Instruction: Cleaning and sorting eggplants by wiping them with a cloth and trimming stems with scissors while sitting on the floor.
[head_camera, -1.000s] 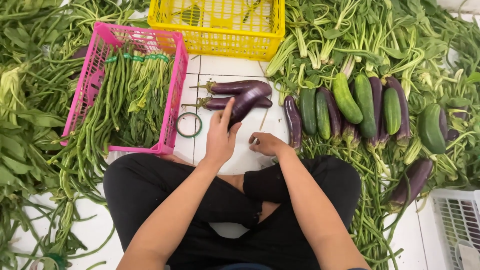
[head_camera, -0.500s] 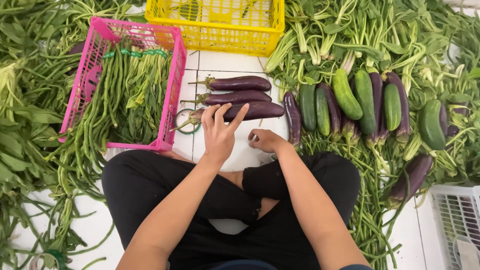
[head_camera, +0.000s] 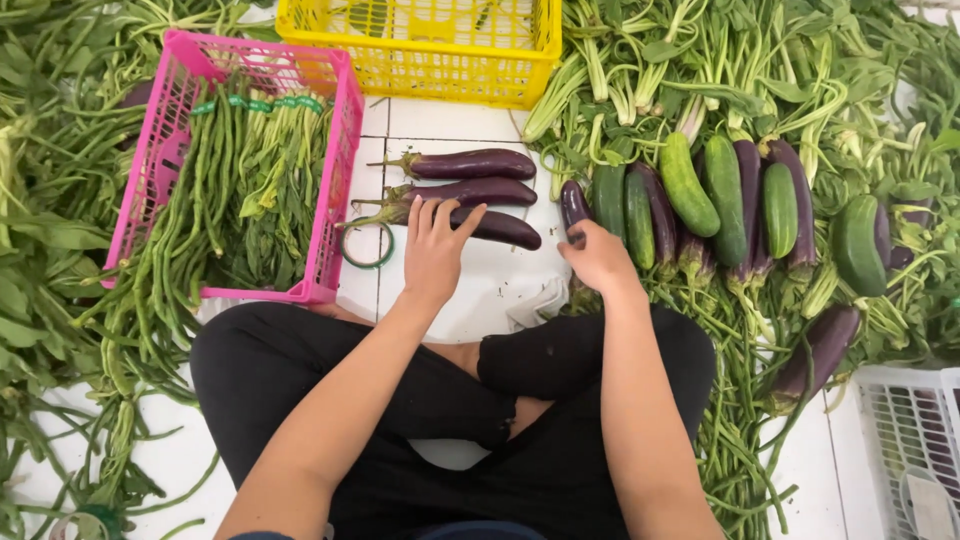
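Eggplants (head_camera: 470, 190) lie crosswise ahead; my left hand (head_camera: 435, 250) rests splayed on the nearest, while my right hand (head_camera: 598, 258) seems curled around another eggplant (head_camera: 574, 208).

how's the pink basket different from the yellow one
The pink basket is packed with long beans and leafy stems that spill over its near edge; the yellow basket shows little inside. The pink one lies left of the left hand; the yellow one sits farther away, cut off by the frame. Both are slotted plastic.
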